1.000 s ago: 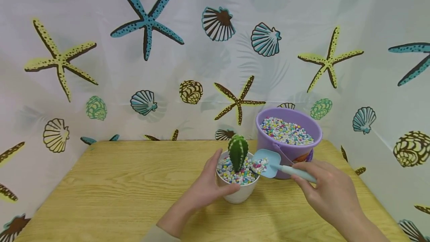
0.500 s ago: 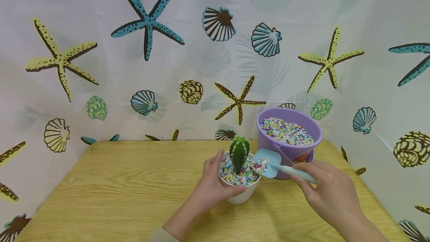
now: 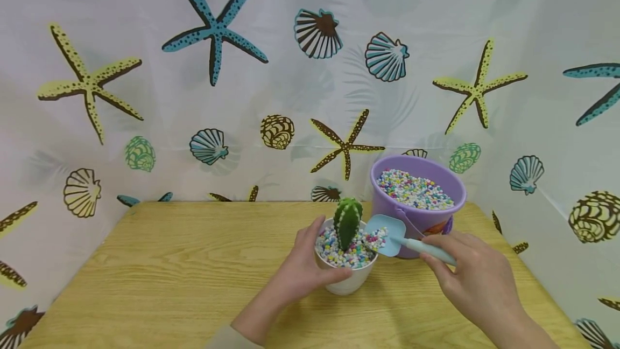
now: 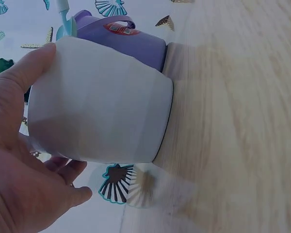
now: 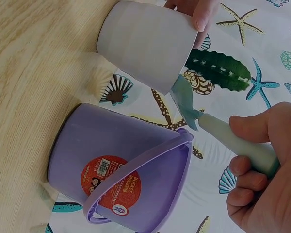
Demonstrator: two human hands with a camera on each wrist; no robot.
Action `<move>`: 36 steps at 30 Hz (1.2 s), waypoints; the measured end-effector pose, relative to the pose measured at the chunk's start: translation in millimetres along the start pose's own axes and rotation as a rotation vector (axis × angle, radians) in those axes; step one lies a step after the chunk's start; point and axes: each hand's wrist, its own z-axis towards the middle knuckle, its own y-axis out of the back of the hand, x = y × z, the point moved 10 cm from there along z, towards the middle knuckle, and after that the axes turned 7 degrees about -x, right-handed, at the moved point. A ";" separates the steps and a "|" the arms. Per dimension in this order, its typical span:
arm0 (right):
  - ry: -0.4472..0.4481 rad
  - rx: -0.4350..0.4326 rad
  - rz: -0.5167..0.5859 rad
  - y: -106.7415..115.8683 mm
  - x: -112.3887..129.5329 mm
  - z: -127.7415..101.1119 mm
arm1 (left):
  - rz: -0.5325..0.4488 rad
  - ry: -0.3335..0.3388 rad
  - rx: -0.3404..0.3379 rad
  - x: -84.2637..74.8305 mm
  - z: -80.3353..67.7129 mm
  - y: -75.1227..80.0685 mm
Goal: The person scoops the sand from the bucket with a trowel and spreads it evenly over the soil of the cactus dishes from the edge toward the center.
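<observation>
A white flowerpot (image 3: 350, 283) holds a green cactus (image 3: 347, 225) standing in multicoloured pebbles (image 3: 334, 252). My left hand (image 3: 306, 264) grips this pot from its left side, thumb across the front near the rim and the other fingers round the back. In the left wrist view the thumb lies at the rim of the pot (image 4: 102, 102). My right hand (image 3: 477, 273) holds a small light blue trowel (image 3: 396, 235) by its handle. Some pebbles lie on its blade, whose front edge meets the pot's right rim. Fingers wrap the trowel's handle (image 5: 233, 138) in the right wrist view.
Just behind and right of the pot stands a purple bucket (image 3: 411, 220), filled high with similar pebbles (image 3: 414, 190). Its handle (image 5: 136, 165) hangs down across a red label. The wooden table (image 3: 194, 263) meets a sheet (image 3: 271, 79) printed with starfish and shells.
The left hand and the pot have shifted slightly right, and the cactus top sits a little lower and further right. The trowel and right hand stay nearly still.
</observation>
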 end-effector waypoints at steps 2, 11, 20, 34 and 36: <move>0.004 -0.001 -0.004 -0.2 -0.1 -0.3 | 0.002 0.005 -0.017 0.7 0.0 -1.1; 0.041 -0.032 -0.012 1.7 4.5 -1.2 | -0.012 0.004 0.026 0.2 -3.3 -4.8; 0.075 -0.049 -0.013 2.0 7.0 -1.7 | -0.005 0.004 0.004 0.3 -2.7 -6.7; 0.100 -0.052 -0.025 1.9 10.4 0.2 | -0.115 0.022 0.066 5.3 1.8 -6.5; 0.097 -0.050 -0.025 1.7 10.4 0.1 | -0.138 0.029 0.080 6.7 3.0 -6.1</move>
